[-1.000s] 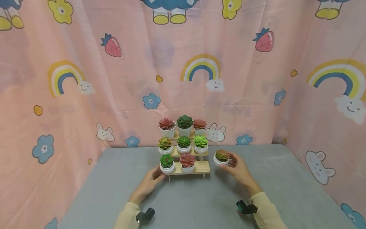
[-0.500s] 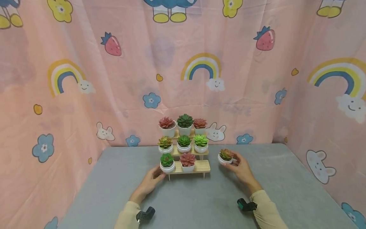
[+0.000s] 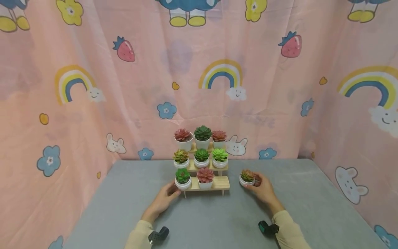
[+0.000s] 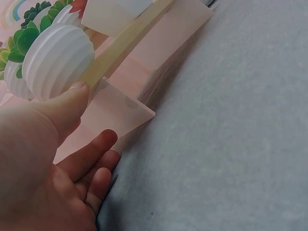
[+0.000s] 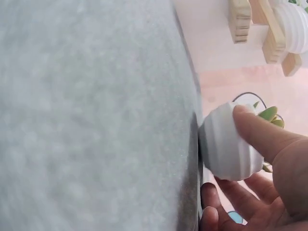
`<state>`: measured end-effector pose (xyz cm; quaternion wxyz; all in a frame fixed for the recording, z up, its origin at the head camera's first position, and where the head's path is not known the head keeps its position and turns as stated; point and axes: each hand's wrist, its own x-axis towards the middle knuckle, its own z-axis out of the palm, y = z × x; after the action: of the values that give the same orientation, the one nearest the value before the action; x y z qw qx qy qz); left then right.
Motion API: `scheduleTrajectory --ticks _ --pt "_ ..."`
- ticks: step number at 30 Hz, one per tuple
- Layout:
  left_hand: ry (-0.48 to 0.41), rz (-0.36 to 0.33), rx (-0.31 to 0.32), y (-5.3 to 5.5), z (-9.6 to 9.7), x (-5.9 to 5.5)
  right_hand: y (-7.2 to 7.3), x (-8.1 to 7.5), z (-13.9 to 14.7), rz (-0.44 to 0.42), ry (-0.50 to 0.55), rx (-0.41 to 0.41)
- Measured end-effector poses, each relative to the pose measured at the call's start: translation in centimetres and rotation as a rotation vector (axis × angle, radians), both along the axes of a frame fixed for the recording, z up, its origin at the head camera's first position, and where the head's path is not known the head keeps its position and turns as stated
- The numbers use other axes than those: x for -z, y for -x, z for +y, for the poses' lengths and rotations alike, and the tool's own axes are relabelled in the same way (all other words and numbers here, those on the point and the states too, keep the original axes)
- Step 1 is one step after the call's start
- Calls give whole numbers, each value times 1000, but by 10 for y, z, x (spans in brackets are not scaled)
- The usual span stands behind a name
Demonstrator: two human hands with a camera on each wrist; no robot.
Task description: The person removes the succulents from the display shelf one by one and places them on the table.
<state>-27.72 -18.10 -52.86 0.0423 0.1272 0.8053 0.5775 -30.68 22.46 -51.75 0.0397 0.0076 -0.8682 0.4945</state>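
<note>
In the head view, my right hand (image 3: 263,188) grips a small white pot with an orange-green succulent (image 3: 247,175), right of the stand. The right wrist view shows thumb and fingers around this ribbed pot (image 5: 228,144), its base right at the tabletop. My left hand (image 3: 161,199) holds the white ribbed pot of a bright green succulent (image 3: 182,175) at the left end of the lowest shelf. Its thumb (image 4: 72,103) lies at the pot's base and the shelf end; other fingers hang below, and the index finger is hidden.
A three-tier wooden stand (image 3: 221,182) with clear legs bears several potted succulents. A pink succulent (image 3: 205,175) stands mid-lowest shelf, with bare wood to its right. The grey table (image 3: 214,218) meets a patterned pink curtain (image 3: 149,86) behind.
My right hand has moved right, away from the stand, and lowered the orange-green succulent toward the tabletop. My left hand has kept its place at the lowest shelf.
</note>
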Motion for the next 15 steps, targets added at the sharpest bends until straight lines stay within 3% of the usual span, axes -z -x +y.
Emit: scheduleTrajectory --ticks 7,15 --pt "-4 6 8 -1 1 1 -4 0 1 -25 -45 -4" --pt "11 13 8 -1 1 1 -5 -11 4 -57 -65 -20"
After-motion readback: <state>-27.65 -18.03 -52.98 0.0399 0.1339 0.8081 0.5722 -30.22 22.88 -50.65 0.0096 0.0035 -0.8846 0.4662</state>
